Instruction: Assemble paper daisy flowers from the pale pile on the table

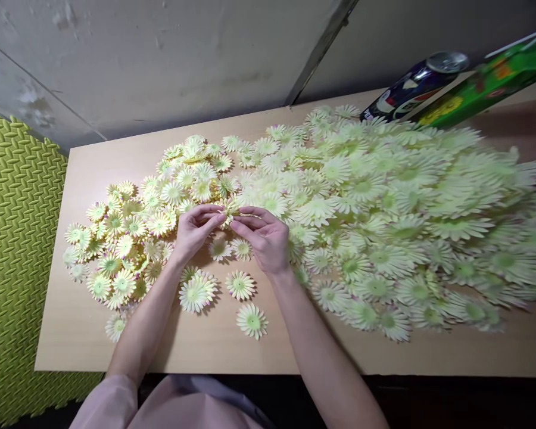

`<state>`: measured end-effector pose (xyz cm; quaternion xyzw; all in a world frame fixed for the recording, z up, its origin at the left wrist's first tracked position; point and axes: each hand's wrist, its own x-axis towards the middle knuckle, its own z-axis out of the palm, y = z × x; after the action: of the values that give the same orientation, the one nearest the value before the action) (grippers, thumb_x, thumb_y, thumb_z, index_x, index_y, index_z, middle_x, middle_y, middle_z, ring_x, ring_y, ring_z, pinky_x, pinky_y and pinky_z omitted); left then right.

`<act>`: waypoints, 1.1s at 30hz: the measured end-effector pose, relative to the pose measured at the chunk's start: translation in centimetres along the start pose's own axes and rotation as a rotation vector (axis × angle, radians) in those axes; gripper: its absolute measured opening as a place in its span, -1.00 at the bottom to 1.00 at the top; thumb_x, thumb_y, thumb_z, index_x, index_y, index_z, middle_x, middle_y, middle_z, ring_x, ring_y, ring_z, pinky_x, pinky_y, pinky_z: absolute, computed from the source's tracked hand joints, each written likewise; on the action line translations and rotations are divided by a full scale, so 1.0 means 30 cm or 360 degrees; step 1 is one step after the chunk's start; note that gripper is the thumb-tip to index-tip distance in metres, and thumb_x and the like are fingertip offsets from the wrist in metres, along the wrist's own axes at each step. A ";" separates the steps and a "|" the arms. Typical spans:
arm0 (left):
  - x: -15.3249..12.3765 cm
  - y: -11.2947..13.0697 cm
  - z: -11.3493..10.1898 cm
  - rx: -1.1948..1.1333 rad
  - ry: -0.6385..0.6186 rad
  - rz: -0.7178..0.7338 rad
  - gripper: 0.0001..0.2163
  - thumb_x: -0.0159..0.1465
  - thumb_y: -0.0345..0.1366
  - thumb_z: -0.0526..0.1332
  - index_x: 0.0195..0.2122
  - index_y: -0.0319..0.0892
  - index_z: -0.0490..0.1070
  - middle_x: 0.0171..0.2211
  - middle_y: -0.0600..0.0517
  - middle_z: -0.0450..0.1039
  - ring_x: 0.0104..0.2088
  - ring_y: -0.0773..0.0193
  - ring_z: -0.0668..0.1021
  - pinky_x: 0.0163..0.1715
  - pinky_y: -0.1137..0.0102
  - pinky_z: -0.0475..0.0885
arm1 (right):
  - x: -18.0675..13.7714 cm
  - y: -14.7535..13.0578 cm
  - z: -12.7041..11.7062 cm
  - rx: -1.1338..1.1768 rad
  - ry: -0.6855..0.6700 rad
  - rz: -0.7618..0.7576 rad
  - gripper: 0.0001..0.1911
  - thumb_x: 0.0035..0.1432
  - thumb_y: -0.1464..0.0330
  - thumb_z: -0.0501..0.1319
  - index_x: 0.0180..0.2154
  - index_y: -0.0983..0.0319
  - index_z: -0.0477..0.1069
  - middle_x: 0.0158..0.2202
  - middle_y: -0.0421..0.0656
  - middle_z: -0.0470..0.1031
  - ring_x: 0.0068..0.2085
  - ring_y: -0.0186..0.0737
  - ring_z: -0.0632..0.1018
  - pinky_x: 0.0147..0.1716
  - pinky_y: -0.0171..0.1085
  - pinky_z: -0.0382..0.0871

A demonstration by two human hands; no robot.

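Between my two hands, above the middle of the table, is a small pale yellow artificial flower (pixel 229 208). My left hand (pixel 197 229) pinches its left side between thumb and fingers. From the right, my right hand (pixel 264 237) grips the same flower with thumb and fingertips. The fingers partly cover it, so its full shape is hidden. Beneath and around the hands lie loose daisy-like flower heads with green centres and purplish petal tips. Closest to my wrists are a flower head (pixel 240 286), another flower head (pixel 252 321) and a small stack of flower heads (pixel 197 292).
A pile of smaller flower heads (pixel 125 244) spreads over the table's left part. A much larger heap (pixel 384 220) covers the right. Behind it stand a dark blue Pepsi can (pixel 413 86) and a green drink carton (pixel 491 83) with straw. A wall (pixel 161 65) borders the table (pixel 205 348); a yellow-green foam mat (pixel 20 256) is at left.
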<state>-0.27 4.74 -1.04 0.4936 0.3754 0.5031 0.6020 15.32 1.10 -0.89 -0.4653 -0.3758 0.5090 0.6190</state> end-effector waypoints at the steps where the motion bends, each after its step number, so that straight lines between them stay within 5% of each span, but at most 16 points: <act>1: 0.000 0.000 0.001 -0.0004 0.0000 -0.0001 -0.74 0.11 -0.23 0.43 -0.19 -0.20 0.59 -0.31 -0.03 0.62 -0.31 0.33 0.65 -0.31 0.49 0.57 | 0.000 0.001 0.000 0.0003 0.0012 0.0003 -0.66 -0.10 0.35 0.50 -0.22 0.20 0.57 -0.30 -0.15 0.69 -0.27 -0.21 0.69 -0.19 -0.21 0.64; 9: 0.003 0.006 -0.003 0.0037 -0.0031 -0.0017 -0.71 0.13 -0.18 0.41 -0.15 -0.18 0.59 -0.30 -0.04 0.63 -0.30 0.32 0.65 -0.27 0.48 0.56 | 0.007 0.020 -0.011 0.0020 0.0075 -0.0051 -0.72 -0.06 0.38 0.48 -0.23 0.20 0.56 -0.32 -0.16 0.67 -0.30 -0.26 0.68 -0.27 -0.29 0.62; 14: 0.007 0.008 -0.007 0.0079 -0.0067 -0.0015 -0.70 0.28 -0.05 0.24 -0.17 -0.16 0.61 -0.22 -0.07 0.63 -0.23 0.30 0.64 -0.21 0.44 0.55 | 0.010 0.017 -0.015 -0.0045 0.0082 -0.0146 -0.77 -0.03 0.40 0.44 -0.26 0.19 0.54 -0.31 -0.18 0.64 -0.28 -0.28 0.65 -0.25 -0.30 0.60; 23: 0.001 0.032 0.008 0.0352 -0.0084 0.0083 -0.78 0.09 -0.19 0.44 -0.27 -0.16 0.64 -0.26 -0.06 0.64 -0.29 0.28 0.62 -0.25 0.38 0.54 | 0.001 0.019 -0.014 -0.0086 -0.0155 -0.0207 -0.79 0.05 0.37 0.39 -0.22 0.16 0.50 -0.27 -0.17 0.59 -0.22 -0.25 0.62 -0.19 -0.24 0.58; 33: -0.001 0.019 0.004 0.0377 -0.0056 -0.0018 -0.75 0.20 -0.12 0.34 -0.32 -0.24 0.54 -0.40 0.02 0.51 -0.46 0.44 0.44 -0.47 0.51 0.34 | 0.005 0.017 -0.004 -0.0166 -0.0140 -0.0220 -0.78 0.12 0.25 0.37 -0.22 0.16 0.44 -0.26 -0.18 0.49 -0.25 -0.29 0.54 -0.28 -0.29 0.53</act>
<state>-0.31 4.68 -0.47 0.5678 0.4245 0.4431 0.5487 15.30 1.24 -1.42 -0.4471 -0.4599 0.4646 0.6105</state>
